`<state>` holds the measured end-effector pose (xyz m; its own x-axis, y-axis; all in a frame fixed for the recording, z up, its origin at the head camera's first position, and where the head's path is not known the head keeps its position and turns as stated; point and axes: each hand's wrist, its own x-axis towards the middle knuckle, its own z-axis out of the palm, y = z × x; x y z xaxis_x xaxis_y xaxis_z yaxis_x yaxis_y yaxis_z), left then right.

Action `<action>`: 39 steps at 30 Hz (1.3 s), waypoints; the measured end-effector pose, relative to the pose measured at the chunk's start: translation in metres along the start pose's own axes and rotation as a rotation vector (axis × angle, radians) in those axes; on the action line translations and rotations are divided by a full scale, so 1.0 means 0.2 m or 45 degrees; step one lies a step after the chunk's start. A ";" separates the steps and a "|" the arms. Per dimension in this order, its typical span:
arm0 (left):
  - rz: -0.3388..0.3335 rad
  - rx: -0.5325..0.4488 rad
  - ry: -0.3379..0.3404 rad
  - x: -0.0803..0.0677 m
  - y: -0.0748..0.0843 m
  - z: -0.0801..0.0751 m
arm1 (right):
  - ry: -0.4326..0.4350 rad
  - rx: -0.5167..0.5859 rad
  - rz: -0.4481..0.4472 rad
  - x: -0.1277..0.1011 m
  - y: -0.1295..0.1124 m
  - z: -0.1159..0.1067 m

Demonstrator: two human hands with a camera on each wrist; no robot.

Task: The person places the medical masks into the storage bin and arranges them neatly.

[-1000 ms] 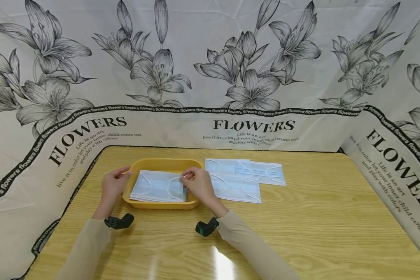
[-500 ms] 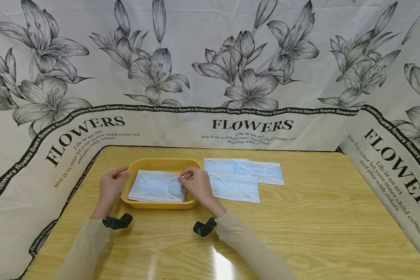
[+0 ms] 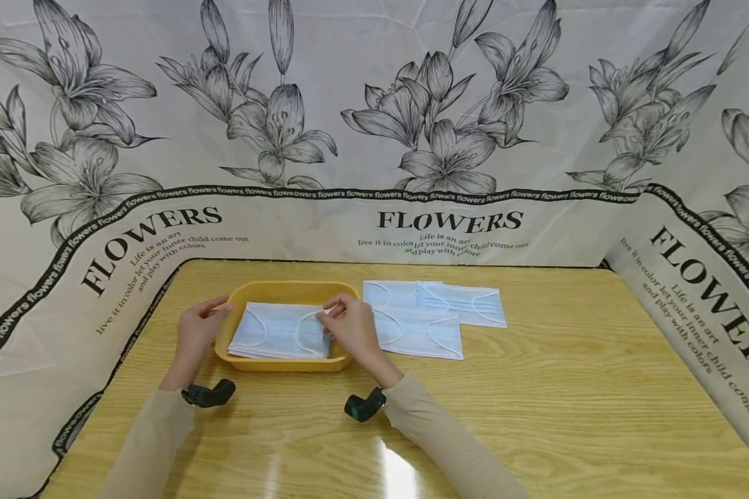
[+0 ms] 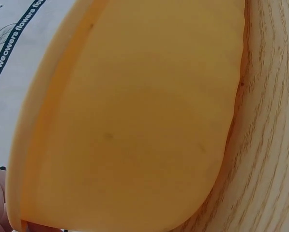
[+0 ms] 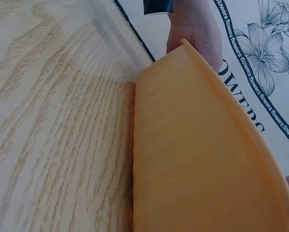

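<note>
A yellow plastic tray (image 3: 274,364) stands on the left part of the table. Light blue face masks (image 3: 281,331) with white ear loops lie stacked in it; how many is hidden. At the tray's left end, my left hand (image 3: 195,336) pinches the rim between thumb and fingers. My right hand (image 3: 353,331) reaches over the right end and pinches the top mask near its right ear loop. The tray's outer wall (image 4: 134,121) fills most of the left wrist view. In the right wrist view the tray wall (image 5: 197,145) hides most of my right hand's work.
Just right of the tray, several more face masks (image 3: 418,333) lie flat and overlapping on the wood-grain table (image 3: 568,388). A white cloth (image 3: 449,239) printed with flowers and lettering rises behind the table and along both sides.
</note>
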<state>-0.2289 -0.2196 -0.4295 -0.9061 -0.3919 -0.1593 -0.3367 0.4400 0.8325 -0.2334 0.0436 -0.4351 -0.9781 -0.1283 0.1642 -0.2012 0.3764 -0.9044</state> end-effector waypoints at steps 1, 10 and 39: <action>0.000 0.000 0.000 0.00 0.00 0.00 | 0.007 0.006 -0.004 0.00 0.00 0.00; 0.011 0.000 0.007 0.01 -0.01 0.00 | 0.026 0.058 -0.013 0.00 0.01 0.00; -0.010 -0.017 -0.044 0.03 0.00 -0.01 | -0.179 0.054 -0.225 -0.04 0.02 -0.06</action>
<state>-0.2329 -0.2235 -0.4288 -0.9118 -0.3671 -0.1837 -0.3404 0.4261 0.8381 -0.2267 0.0561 -0.4352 -0.9100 -0.3163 0.2682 -0.3637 0.2979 -0.8826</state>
